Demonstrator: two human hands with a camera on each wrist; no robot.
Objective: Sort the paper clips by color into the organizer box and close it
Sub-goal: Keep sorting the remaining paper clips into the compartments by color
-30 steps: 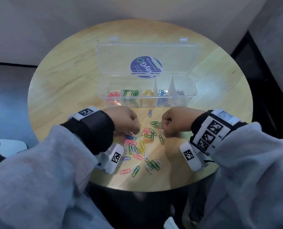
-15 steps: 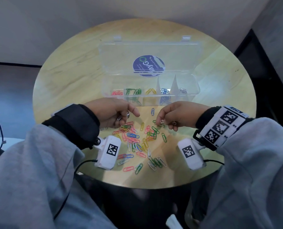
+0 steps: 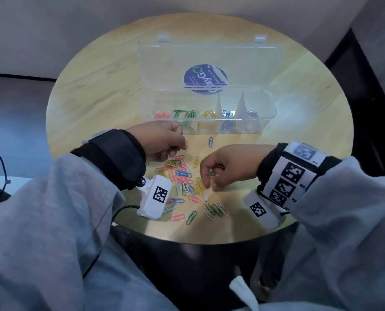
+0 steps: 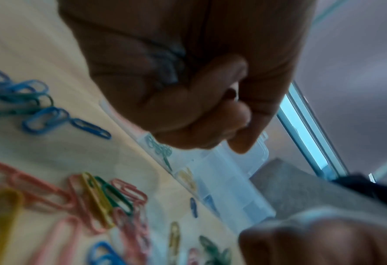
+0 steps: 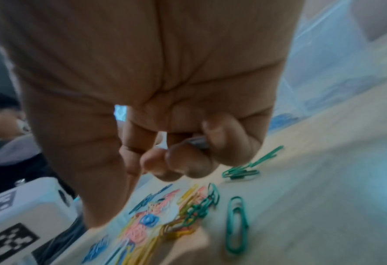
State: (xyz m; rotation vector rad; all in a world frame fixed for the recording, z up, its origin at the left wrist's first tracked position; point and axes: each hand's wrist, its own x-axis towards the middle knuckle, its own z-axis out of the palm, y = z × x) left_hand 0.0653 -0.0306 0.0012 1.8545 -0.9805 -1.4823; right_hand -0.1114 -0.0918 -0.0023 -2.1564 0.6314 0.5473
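A clear organizer box (image 3: 265,117) stands open on the round wooden table (image 3: 97,97), its lid (image 3: 164,63) laid back. Its compartments hold pink, green, yellow, blue and silver clips. A mixed pile of coloured paper clips (image 3: 182,176) lies in front of it. My left hand (image 3: 177,144) hovers by the box's front left corner, fingers curled round greyish clips (image 4: 167,68). My right hand (image 3: 209,178) is low over the pile's right edge and pinches a small clump of clips (image 3: 212,174) that looks green.
A lone blue clip (image 3: 210,142) lies between the pile and the box. More clips (image 3: 214,209) are scattered toward the table's near edge. White wrist camera units (image 3: 155,198) hang under both wrists. A dark floor drops off on the right.
My left hand has lifted off the pile and moved forward toward the box with clips in its fist. My right hand has dropped back left onto the pile.
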